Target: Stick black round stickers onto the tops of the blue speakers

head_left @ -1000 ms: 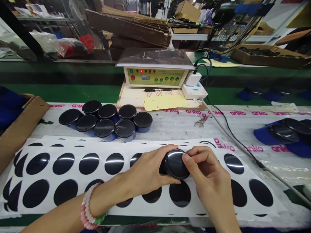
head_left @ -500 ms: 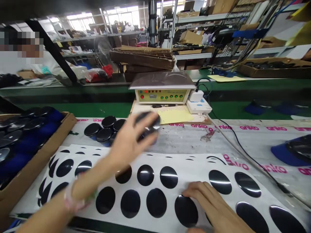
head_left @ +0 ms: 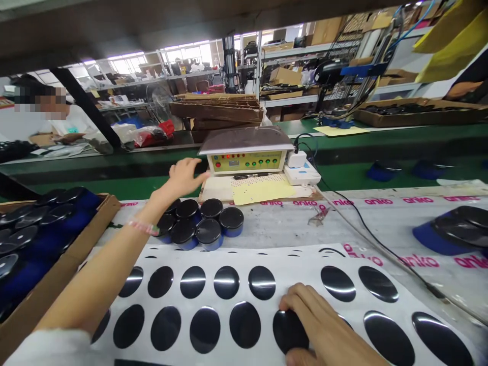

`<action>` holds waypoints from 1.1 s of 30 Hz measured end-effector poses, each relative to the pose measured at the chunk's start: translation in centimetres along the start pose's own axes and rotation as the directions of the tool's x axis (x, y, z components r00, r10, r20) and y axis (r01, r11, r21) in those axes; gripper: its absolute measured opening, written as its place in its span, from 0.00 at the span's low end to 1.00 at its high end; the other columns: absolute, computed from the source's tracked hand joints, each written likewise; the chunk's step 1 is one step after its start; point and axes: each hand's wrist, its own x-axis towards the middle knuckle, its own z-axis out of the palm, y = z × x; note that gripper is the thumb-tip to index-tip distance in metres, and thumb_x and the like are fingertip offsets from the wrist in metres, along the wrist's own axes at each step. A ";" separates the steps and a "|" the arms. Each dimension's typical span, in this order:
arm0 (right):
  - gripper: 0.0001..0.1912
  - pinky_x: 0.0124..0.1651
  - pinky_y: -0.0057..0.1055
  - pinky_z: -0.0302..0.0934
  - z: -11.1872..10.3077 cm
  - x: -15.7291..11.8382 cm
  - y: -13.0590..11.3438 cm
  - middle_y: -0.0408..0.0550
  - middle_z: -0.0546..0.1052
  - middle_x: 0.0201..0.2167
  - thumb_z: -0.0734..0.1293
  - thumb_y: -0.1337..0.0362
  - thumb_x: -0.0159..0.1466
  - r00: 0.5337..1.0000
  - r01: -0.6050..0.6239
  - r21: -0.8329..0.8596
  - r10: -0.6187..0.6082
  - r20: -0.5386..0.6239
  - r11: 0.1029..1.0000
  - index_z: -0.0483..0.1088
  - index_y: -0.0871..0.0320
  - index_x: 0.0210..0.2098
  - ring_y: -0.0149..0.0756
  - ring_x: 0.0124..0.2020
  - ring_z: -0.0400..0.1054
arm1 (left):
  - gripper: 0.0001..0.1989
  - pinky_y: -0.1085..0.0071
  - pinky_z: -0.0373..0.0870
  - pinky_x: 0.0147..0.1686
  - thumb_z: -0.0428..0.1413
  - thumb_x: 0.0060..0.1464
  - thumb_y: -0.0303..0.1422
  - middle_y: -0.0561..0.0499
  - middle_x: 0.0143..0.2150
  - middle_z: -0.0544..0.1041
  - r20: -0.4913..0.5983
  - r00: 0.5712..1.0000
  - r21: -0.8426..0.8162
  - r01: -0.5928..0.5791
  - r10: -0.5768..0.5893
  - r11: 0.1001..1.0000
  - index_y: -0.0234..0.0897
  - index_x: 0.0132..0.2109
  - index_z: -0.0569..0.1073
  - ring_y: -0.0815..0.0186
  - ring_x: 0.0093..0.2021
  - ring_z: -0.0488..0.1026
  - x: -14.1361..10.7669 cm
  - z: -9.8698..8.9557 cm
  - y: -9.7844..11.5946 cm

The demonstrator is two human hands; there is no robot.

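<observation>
My left hand (head_left: 185, 175) reaches out over the back of the bench, fingers apart and holding nothing, left of a control box (head_left: 246, 155) with buttons. Below it stands a group of round blue cups with black tops (head_left: 208, 232). My right hand (head_left: 310, 317) rests on a white sheet (head_left: 305, 274) bearing rows of black ovals. Its thumb and fingers are around one black oval (head_left: 288, 330) at the front, and the fingers partly hide it.
A cardboard box (head_left: 57, 269) full of blue and black parts is at the left. A yellow paper (head_left: 263, 190) and a pen lie before the control box. Cables cross the right side. A person (head_left: 57, 109) is at the back left.
My left hand has let go of a black-topped part, which now stands with the others, and has moved back and to the left. My right hand remains at the same oval.
</observation>
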 end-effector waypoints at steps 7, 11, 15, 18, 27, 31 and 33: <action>0.16 0.51 0.35 0.56 -0.7 0.8 -0.3 0.47 0.62 0.46 0.64 0.71 0.56 0.996 -0.010 0.038 0.006 0.093 0.999 0.62 0.55 0.44 0.37 0.49 0.58 | 0.24 0.55 0.48 0.66 0.60 0.52 0.30 0.43 0.59 0.67 0.129 0.923 -0.161 -0.342 0.363 0.926 0.36 0.57 0.66 0.56 0.63 0.59 -10.4 2.4 8.3; 0.16 0.48 0.33 0.56 -0.6 0.3 0.1 0.46 0.63 0.43 0.64 0.72 0.55 0.999 0.015 0.064 -0.018 0.044 0.998 0.60 0.55 0.42 0.37 0.46 0.59 | 0.29 0.63 0.65 0.57 0.59 0.54 0.37 0.44 0.57 0.62 0.022 0.975 -0.596 -0.164 0.221 0.786 0.41 0.60 0.58 0.61 0.58 0.64 -14.8 5.3 11.0; 0.09 0.46 0.30 0.58 -0.4 -0.4 0.6 0.44 0.66 0.42 0.62 0.70 0.60 0.998 0.063 0.087 -0.063 -0.004 0.994 0.60 0.54 0.40 0.34 0.43 0.62 | 0.30 0.63 0.67 0.56 0.60 0.53 0.35 0.45 0.58 0.58 0.138 0.973 -0.764 -0.014 0.185 0.645 0.44 0.60 0.58 0.61 0.59 0.61 -16.1 7.0 11.5; 0.04 0.42 0.27 0.60 -0.3 -0.9 1.4 0.43 0.68 0.39 0.58 0.61 0.67 0.996 0.092 0.148 -0.092 -0.010 0.985 0.62 0.53 0.37 0.31 0.38 0.64 | 0.30 0.62 0.64 0.59 0.61 0.52 0.36 0.46 0.58 0.57 0.125 0.973 -0.765 -0.029 0.193 0.643 0.45 0.60 0.59 0.61 0.59 0.61 -16.0 7.1 11.0; 0.15 0.26 0.22 0.62 -2.9 -2.2 3.9 0.47 0.69 0.29 0.73 0.56 0.53 0.809 0.235 0.515 0.128 -0.574 0.825 0.66 0.58 0.24 0.32 0.28 0.66 | 0.38 0.67 0.65 0.59 0.65 0.46 0.44 0.47 0.59 0.64 0.195 0.890 -0.753 -0.133 0.412 0.645 0.44 0.61 0.60 0.63 0.60 0.64 -16.8 6.5 11.0; 0.17 0.32 0.23 0.61 -1.2 0.3 1.3 0.47 0.64 0.34 0.70 0.54 0.58 0.821 0.320 0.694 0.177 -0.543 0.645 0.65 0.59 0.24 0.31 0.33 0.62 | 0.36 0.63 0.64 0.60 0.68 0.44 0.39 0.46 0.58 0.69 0.190 0.885 -0.743 -0.154 0.425 0.651 0.39 0.58 0.63 0.60 0.60 0.66 -16.4 6.4 11.3; 0.19 0.35 0.24 0.60 -0.2 1.5 0.4 0.47 0.63 0.35 0.70 0.53 0.58 0.845 0.309 0.762 0.203 -0.494 0.569 0.62 0.60 0.23 0.31 0.35 0.61 | 0.37 0.62 0.65 0.60 0.68 0.43 0.38 0.48 0.58 0.71 0.206 0.885 -0.743 -0.137 0.418 0.656 0.39 0.58 0.64 0.59 0.59 0.67 -16.3 6.3 11.4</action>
